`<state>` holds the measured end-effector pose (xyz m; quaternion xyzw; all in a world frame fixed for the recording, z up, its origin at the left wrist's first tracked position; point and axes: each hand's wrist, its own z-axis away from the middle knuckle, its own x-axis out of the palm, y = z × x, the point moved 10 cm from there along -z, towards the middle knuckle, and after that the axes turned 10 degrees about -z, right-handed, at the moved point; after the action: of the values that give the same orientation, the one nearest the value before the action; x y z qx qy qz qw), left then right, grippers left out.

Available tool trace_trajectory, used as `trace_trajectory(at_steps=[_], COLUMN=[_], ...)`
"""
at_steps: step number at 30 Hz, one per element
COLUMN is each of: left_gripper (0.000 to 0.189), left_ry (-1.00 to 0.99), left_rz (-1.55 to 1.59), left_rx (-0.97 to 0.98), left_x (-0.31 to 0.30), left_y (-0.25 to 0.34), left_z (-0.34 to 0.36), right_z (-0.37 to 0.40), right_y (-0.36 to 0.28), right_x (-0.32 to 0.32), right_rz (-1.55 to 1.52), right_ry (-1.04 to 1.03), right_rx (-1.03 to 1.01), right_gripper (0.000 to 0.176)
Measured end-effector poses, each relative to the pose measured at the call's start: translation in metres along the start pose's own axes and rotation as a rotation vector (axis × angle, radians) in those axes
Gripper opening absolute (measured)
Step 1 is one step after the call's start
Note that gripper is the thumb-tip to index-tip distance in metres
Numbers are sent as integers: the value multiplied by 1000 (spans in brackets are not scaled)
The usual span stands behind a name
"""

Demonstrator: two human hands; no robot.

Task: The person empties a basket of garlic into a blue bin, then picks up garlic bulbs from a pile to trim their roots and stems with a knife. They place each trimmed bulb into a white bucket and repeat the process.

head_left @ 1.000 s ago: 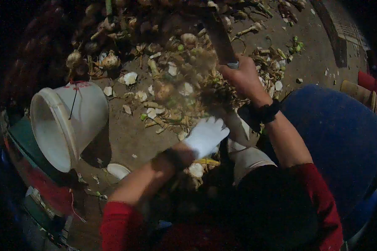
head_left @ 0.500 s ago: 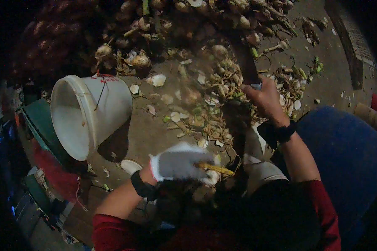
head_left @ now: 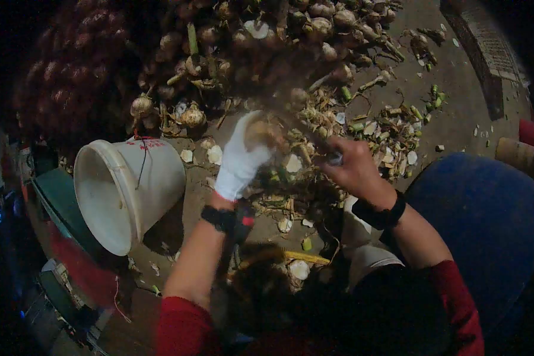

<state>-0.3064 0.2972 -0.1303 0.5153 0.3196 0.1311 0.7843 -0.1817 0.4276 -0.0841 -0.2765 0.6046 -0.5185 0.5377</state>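
Our right grip (head_left: 357,169) clenches a knife (head_left: 315,139), right of the tilted white bucket (head_left: 157,169); our gloved left grip (head_left: 243,155), nearer that bucket, grasps a blurred garlic bulb (head_left: 263,134). Beyond the bucket we see heaped bulbs (head_left: 241,40); well right of it, a large blue object (head_left: 474,231).

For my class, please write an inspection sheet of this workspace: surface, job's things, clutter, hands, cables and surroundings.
Surface: brown ground, bare in patches.
Job's things: garlic-like bulb, blurred; dark blade, also blurred; heap of bulbs ahead.
Clutter: cut stalks and pale trimmings scattered about.
Hands: left hand, white-gloved, holds the garlic-like bulb; right hand, bare, grips the blade's handle.
Cables: nothing seen.
Surroundings: white bucket at left; large blue object at right.
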Motion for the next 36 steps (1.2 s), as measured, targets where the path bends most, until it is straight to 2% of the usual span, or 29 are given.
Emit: trace_trajectory(at_steps=[1,4,8,10,13,16,17,18,19,20,21,22,23,24,25,26,27,28,29,31,32,33,35,36], left_gripper=[65,65,64,64,63,62,61,61,61,62,62,63,63,64,64,65,74,75,76,80,81,78,66,62], left_ry=[1,-133,-225,-231,-205,-142,28,186,173,129,147,151,118,99,121,154,213,216,208,185,126,128,212,248], left_rz=[-1,270,425,506,637,714,68,-586,-481,-81,218,388,409,399,403,399,340,297,253,-135,-10,34,411,629], left_rx=[7,15,-55,-93,-155,-200,195,577,453,174,-20,-70,-34,7,-6,-35,16,53,50,130,57,116,-52,-158], left_x=[2,20,38,44,58,52,17,10,10,8,9,11,14,12,8,7,1,3,8,2,4,5,6,8], left_y=[8,21,-3,-16,-41,-47,-11,40,39,22,25,53,80,95,80,60,74,80,78,78,72,78,45,33], left_z=[7,33,63,73,88,85,77,86,82,71,69,70,71,70,64,52,45,37,40,40,38,40,41,46], right_z=[-1,3,5,9,9,4,0,-1,-1,-4,-13,-19,-19,-10,-16,-14,0,-3,-2,5,-2,-6,-8,-8], right_y=[-6,-54,-63,-72,-63,-57,-50,-44,-39,-30,-7,19,58,56,44,28,13,-16,-18,-7,-11,-9,-26,-34], right_x=[0,15,20,18,20,17,17,15,13,12,6,-4,-34,-42,-55,-44,-18,-7,-7,0,-6,-5,-4,-12], right_rz=[2,167,301,326,404,301,299,258,217,218,343,465,449,243,40,-164,-356,-529,-530,-683,-636,-630,-399,-171], right_ry=[4,-109,-191,-173,-154,-76,-70,-46,-27,-22,18,58,159,203,234,137,45,41,35,24,65,63,47,122], right_rx=[-5,-342,-328,-433,-477,-584,-582,-601,-624,-629,-509,-378,-217,-138,-95,103,300,93,114,397,328,311,25,-187], right_gripper=[21,30,26,19,17,26,26,26,26,26,24,23,24,21,18,18,20,24,24,23,23,23,16,19])
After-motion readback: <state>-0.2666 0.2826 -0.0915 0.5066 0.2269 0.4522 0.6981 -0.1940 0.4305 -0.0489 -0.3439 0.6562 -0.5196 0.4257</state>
